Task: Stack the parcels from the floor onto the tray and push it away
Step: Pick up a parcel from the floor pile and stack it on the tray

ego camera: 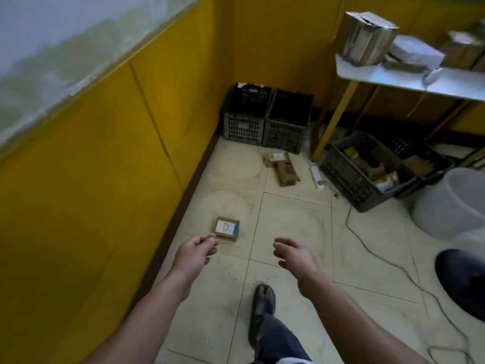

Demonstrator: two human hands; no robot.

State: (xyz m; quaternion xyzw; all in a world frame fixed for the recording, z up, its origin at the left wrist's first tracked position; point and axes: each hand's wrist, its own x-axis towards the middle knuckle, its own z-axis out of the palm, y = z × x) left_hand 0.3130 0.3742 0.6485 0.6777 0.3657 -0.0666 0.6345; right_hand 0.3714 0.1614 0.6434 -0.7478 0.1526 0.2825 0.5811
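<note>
A small brown parcel point(227, 228) with a white and blue label lies on the tiled floor near the yellow wall. Further off, two more parcels, a light one point(277, 158) and a brown one point(286, 172), lie in front of the crates. My left hand point(195, 252) hangs in the air just short of the near parcel, fingers loosely curled, holding nothing. My right hand point(295, 254) is stretched out beside it, fingers relaxed and empty. A metal tray-like shelf point(409, 80) at the upper right carries several wrapped parcels point(367, 38).
Two dark plastic crates point(265, 119) stand in the corner. Another crate point(364, 166) with boxes sits under the shelf, beside a white bucket point(454, 203). A white tube point(317, 177) and a cable point(380, 253) lie on the floor. My foot point(263, 300) is below.
</note>
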